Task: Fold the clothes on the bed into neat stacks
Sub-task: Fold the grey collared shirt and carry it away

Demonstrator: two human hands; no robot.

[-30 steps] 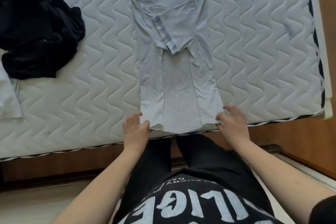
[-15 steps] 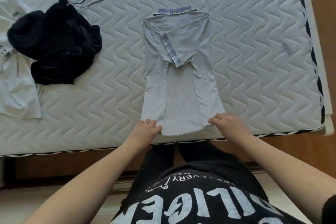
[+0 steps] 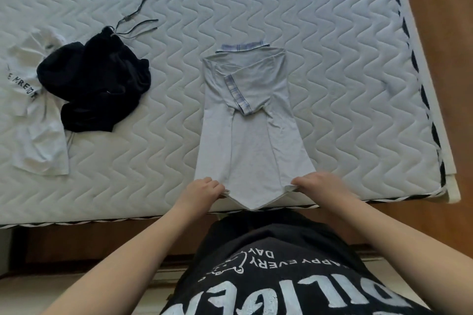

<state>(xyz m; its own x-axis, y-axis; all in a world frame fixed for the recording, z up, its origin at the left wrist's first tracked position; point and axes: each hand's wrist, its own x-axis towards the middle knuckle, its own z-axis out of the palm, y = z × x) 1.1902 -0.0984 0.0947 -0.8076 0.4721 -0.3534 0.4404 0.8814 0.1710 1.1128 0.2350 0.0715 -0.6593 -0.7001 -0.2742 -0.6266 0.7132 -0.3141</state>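
Both hands pinch the hem corners of the grey polo shirt (image 3: 252, 120), left hand (image 3: 204, 188), right hand (image 3: 318, 184), at the bed's (image 3: 332, 33) 6 o'clock edge. Risk: uneven lift skews the fold, tucked sleeves slip out.

Single head view, looks steeply down from above the mattress (image 3: 332, 33) near edge, close over the person's torso

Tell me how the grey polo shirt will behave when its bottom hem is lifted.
The grey polo shirt is probably floppy: its hem already sags between the left hand and right hand. It looks thin, so likely light. The folded sleeve may slide open.
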